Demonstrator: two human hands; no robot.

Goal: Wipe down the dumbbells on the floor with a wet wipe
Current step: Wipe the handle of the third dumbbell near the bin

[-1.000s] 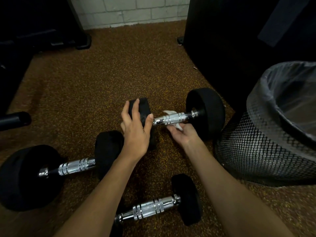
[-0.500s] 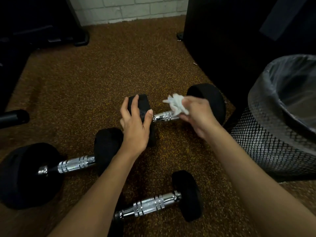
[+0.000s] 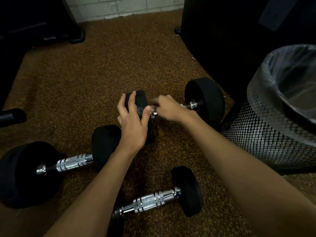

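Head view: beside the bin (image 3: 266,134), my left hand (image 3: 133,124) grips the dumbbell (image 3: 205,100) by one end; my right hand (image 3: 168,108) curls round its handle (image 3: 192,105).

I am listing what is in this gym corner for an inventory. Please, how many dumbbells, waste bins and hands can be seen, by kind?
Dumbbells: 3 (far dumbbell, left dumbbell, near dumbbell)
Mesh waste bin: 1
Hands: 2 (left hand, right hand, both on the far dumbbell)
Total: 6
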